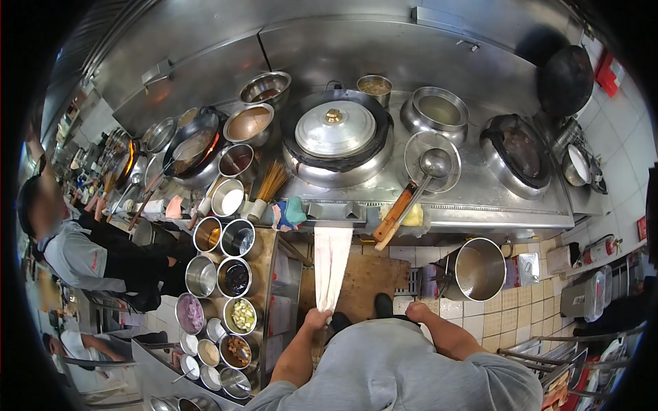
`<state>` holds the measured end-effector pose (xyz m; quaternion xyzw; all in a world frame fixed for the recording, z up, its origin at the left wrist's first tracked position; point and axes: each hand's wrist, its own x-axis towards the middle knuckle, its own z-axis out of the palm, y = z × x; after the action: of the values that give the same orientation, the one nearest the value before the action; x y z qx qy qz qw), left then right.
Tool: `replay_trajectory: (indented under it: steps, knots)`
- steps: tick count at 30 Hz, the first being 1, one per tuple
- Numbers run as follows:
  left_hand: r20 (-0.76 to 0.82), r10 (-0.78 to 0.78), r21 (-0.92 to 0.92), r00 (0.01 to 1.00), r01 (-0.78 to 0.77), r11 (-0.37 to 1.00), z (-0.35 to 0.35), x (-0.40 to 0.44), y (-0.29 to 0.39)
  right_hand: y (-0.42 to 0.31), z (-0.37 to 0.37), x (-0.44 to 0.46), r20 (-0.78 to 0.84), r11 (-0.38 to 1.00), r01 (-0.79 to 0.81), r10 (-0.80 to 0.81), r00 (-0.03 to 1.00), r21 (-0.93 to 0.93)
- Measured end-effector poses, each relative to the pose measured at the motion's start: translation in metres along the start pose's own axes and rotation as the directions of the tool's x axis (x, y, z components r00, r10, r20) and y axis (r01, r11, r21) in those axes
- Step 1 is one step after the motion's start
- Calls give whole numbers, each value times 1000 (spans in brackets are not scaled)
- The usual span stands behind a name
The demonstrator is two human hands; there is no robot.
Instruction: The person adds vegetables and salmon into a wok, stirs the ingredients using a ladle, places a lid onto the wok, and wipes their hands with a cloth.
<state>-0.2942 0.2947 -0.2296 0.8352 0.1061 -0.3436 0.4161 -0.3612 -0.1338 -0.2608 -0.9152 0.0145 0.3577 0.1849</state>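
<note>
My left hand point(319, 318), beside my waist, is closed on the lower end of a long white cloth point(332, 264). The cloth stretches from the front edge of the stove down to that hand. My right hand point(418, 312) is a fist at my other side; whether anything is inside it is hidden. Ahead of me a wok burner carries a silver domed lid point(335, 129) with a brass knob. Right of it, a ladle point(435, 163) lies over a wire strainer point(415, 154), their wooden handles jutting past the stove edge.
Left of me, a cart holds several metal pots, including chopped onion point(191, 313) and dark sauce point(236, 275). A large pot point(480, 269) stands at right, low beside the stove. At far left a person point(82, 253) works by a wok point(191, 147) over a flame.
</note>
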Motion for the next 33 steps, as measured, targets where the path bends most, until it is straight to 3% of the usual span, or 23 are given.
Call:
replay_trajectory:
  steps: [4,7,9,19,22,33]
  knots:
    - [21,-74,0,997,74,997,-1,-2,6,-3,-2,-5,-3,1000,-6,6,1000,5]
    - [26,-80,-14,997,80,997,-3,-3,8,5,7,0,8,994,82,-82,997,-75]
    - [51,-102,-38,993,104,994,-4,-3,8,11,19,6,-69,995,81,-85,994,-64]
    - [54,-95,-172,994,103,980,-4,-5,11,-9,-2,-15,-54,1000,30,-30,998,-3]
    - [64,-124,-198,990,135,971,-7,-12,19,-5,6,-12,-137,998,-4,11,991,57]
    - [50,-86,-198,995,94,976,-3,-11,17,-8,-8,-19,-27,1000,5,-4,1000,12]
